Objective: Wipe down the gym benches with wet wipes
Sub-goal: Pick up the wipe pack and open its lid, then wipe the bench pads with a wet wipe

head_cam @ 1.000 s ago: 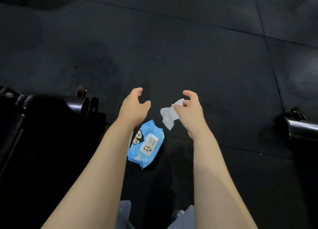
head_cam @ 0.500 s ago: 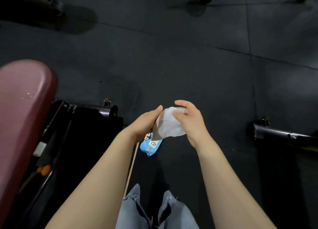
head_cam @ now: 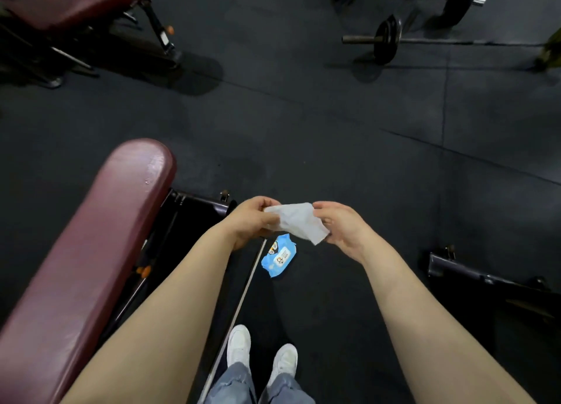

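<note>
From the head view, the person stands on a dark rubber-tiled floor [head_cam: 303, 136] and looks down over both bare forearms. The left hand [head_cam: 250, 221] and the right hand [head_cam: 341, 226] meet in front of the body and share one white crumpled wet wipe [head_cam: 296, 226]. The left grip is a pinch of curled fingers and thumb on the wipe's left edge; the right grip pinches its right edge in the same way, so the sheet is stretched between the two hands, with a loose corner hanging down toward the right.

Below the hands, flat on the floor, lies a light blue soft plastic pack of wet wipes [head_cam: 279, 256] with a white label patch, apart from both hands. Just left of the pack sits the black metal frame [head_cam: 197, 204] of a long maroon padded gym bench [head_cam: 88, 267], whose surface runs from the lower left toward the centre; a few wet-looking spots glint near its rounded far end. A second maroon padded bench [head_cam: 69, 5], blurred, stands at upper left. Black barbells with round plates [head_cam: 387, 37] rest on the floor at upper right. White sneakers [head_cam: 262, 355] and faded blue jeans [head_cam: 255, 387] show at the bottom.
</note>
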`<state>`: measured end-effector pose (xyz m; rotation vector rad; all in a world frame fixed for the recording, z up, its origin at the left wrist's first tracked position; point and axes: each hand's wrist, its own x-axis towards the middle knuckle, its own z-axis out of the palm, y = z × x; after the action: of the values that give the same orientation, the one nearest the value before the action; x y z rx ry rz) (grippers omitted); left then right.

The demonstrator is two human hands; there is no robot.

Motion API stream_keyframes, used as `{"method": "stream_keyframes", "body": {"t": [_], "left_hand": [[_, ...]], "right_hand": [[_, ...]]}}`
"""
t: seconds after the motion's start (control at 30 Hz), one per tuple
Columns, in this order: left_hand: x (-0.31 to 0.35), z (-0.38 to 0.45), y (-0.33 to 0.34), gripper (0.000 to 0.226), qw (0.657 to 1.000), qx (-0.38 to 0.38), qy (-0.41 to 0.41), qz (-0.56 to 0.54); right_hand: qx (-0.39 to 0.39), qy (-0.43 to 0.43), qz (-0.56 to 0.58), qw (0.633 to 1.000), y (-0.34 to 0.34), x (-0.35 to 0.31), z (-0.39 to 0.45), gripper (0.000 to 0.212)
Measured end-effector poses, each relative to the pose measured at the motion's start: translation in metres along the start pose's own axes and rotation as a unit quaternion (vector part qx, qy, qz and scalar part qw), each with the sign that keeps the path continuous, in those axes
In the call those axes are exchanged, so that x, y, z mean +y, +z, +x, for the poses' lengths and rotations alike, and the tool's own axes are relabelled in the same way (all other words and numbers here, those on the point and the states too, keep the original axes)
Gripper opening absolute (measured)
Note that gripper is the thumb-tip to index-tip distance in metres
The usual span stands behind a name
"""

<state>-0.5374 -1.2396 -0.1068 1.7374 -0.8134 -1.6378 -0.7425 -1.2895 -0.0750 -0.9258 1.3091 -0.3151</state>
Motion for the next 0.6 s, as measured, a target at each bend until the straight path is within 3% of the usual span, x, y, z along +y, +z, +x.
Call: {"method": "stream_keyframes", "body": {"t": [0.13,0.23,0.3,0.37,0.5,0.6], "left_hand": [[0.011,-0.028,-0.016,0.032,0.997,0.044,0.061,-0.028],[0.000,-0.036,-0.032,0.036,0.987,0.112,0.072,-0.092],[-0.012,-0.039,-0.044,0.035,0.968,0.155,0.045,-0.194],[-0.023,-0.044,-0.055,0.032,0.941,0.125,-0.007,-0.316],[-0.044,-0.056,-0.084,0.037,0.909,0.026,-0.063,-0.411],[-0.052,-0.055,-0.112,0.021,0.884,0.055,-0.044,-0.461]], "right_hand": [[-0.093,-0.033,-0.066,0.993,0.016,-0.016,-0.016,0.019],[-0.086,-0.073,-0.081,0.990,0.040,-0.022,-0.011,0.022],[-0.075,-0.077,-0.055,0.993,0.060,-0.027,-0.006,0.023],[-0.072,-0.082,-0.048,0.993,0.083,-0.031,0.000,0.027],[-0.074,-0.091,-0.046,0.992,0.131,-0.042,0.016,0.031],[-0.067,-0.103,-0.093,0.988,0.171,-0.053,0.033,0.029]]}}
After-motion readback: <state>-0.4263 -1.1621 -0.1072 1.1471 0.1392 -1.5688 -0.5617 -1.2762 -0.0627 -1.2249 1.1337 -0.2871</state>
